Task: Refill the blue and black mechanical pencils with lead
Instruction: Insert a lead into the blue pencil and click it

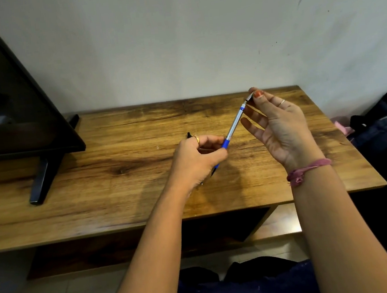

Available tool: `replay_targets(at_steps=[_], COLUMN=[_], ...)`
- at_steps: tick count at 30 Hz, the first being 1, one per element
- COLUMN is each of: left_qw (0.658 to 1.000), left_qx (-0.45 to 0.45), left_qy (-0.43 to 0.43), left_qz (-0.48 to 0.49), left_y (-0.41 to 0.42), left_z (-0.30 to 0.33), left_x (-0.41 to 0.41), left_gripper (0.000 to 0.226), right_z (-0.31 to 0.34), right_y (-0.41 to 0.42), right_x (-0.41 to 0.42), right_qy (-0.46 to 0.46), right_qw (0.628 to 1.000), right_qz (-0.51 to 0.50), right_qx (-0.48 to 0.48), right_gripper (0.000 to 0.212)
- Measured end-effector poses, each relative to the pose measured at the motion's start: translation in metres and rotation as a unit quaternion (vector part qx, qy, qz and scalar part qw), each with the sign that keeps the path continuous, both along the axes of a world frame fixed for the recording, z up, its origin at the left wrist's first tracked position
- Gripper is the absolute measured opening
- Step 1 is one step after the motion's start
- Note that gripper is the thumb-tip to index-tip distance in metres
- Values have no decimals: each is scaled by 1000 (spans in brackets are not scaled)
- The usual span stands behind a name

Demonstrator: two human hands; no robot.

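The blue mechanical pencil (233,125) has a blue grip and a silver barrel and slants up to the right above the wooden table (119,179). My left hand (196,160) grips its blue lower end, with the tip sticking out below my palm. My right hand (274,127) pinches the pencil's top cap between thumb and forefinger, its other fingers spread. A black object (189,135), possibly the black pencil, pokes out on the table behind my left hand; most of it is hidden.
A dark screen (8,95) on a black stand (41,180) fills the table's left end. The wall runs right behind the table. A dark bag (386,131) lies off the table's right edge. An open shelf sits under the tabletop.
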State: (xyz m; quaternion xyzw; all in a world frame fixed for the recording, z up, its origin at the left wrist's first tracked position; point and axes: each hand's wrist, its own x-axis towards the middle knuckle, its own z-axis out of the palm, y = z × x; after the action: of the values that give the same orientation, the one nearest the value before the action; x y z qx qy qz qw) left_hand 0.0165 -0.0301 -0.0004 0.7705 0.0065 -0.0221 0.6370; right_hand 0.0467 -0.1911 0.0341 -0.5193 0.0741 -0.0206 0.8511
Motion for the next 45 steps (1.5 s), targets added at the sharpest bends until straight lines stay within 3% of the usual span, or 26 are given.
replay_targets(at_steps=[12,26,37,45], left_qw=[1000,1000,998,992], left_qx=[7,-16,-58,-114], left_qy=[-4,-9,7,37], left_qz=[-1,-3,-5,-32], left_y=[0,-1,-6,-8], left_z=[0,-4,-4,2], left_x=[0,1,0,-2], left_gripper=[22,21,19,20], right_z=[2,-4,-12,-4], right_y=[-2,1,7,9], right_x=[-2,-1,-3,-8], right_qy=[-17,-76,-52,-63], right_qw=[998,976,979,994], right_qz=[17,19,-2,53], right_qx=[-55,-201,-198,-77], right_gripper=[11,9,10,16])
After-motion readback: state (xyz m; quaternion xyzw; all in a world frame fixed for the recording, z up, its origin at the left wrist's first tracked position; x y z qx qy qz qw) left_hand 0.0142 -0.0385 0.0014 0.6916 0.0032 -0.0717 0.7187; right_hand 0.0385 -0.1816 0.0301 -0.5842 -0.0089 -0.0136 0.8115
